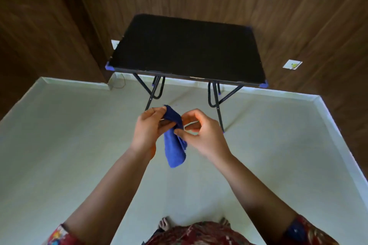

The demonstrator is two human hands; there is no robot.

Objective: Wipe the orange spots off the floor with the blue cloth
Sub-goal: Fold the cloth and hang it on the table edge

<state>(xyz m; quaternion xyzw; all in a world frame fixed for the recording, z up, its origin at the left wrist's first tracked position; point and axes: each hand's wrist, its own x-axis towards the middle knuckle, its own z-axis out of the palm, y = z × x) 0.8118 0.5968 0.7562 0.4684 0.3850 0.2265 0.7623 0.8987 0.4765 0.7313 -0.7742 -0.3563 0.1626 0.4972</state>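
A folding table with a black top, blue corner caps and black metal legs [187, 51] stands against the dark wood-panelled wall [298, 16], straight ahead; its near legs rise just behind the hands. A small white wall plate [292, 64] sits to its right. The blue cloth [175, 151] is held in the air above the pale green floor [79, 145]. The left hand [148, 127] curls its fingers round the upper end, and the right hand [201, 135] pinches the middle between thumb and forefinger. The cloth's long axis runs from the table end down to a loose end hanging toward the person. A sliver of orange [153, 152] beside the left wrist is mostly hidden. Bare toes [164, 224] are partly covered by a red patterned garment [199, 232]
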